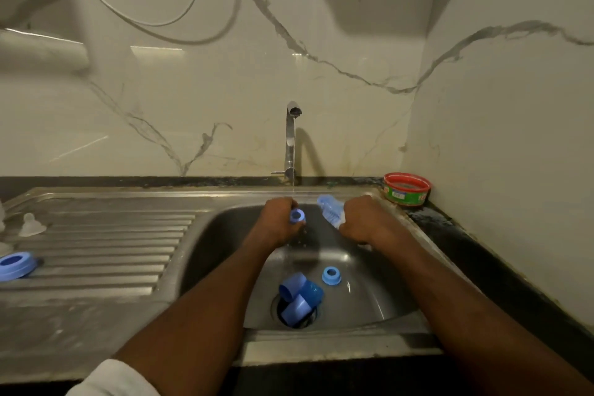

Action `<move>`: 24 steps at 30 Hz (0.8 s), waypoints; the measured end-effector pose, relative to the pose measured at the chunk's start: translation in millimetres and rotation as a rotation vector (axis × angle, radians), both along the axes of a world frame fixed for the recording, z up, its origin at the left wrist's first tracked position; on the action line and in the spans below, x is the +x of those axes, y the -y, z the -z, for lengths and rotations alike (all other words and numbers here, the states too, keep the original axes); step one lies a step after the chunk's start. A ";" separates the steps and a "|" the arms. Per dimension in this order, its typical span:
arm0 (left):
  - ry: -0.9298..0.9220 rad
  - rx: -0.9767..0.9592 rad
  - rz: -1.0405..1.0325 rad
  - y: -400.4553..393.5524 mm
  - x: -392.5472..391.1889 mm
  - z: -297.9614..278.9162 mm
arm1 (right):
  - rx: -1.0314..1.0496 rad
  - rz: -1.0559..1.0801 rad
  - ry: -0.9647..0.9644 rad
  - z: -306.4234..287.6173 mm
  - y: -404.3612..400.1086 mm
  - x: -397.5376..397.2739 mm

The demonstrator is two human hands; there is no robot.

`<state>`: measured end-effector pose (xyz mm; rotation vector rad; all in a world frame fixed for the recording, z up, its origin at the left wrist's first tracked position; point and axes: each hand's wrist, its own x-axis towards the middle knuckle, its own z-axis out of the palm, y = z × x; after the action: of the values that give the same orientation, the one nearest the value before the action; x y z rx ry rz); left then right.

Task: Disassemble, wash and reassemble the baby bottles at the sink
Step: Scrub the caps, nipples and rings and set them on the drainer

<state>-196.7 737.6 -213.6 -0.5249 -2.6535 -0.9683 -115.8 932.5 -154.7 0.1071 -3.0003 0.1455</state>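
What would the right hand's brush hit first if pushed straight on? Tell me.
The right hand points the brush leftward at the blue ring held by the left hand; likely that ring first, though depth is unclear.

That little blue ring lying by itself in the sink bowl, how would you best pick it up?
The blue ring lies flat on the sink floor with its hole facing up, apart from the blue caps over the drain. I would probably come straight down from above and pinch across its outer rim with thumb and fingers, or hook one finger through the hole, since the wet rim may be slippery.
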 end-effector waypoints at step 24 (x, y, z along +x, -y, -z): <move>-0.092 -0.228 -0.121 74.9 53.3 -23.1 | -0.069 -0.044 -0.090 -9.6 64.2 41.3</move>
<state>-143.4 662.7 -190.6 -0.4380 -2.6912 -0.5968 -74.6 868.2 -145.0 0.1674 -2.9010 0.2424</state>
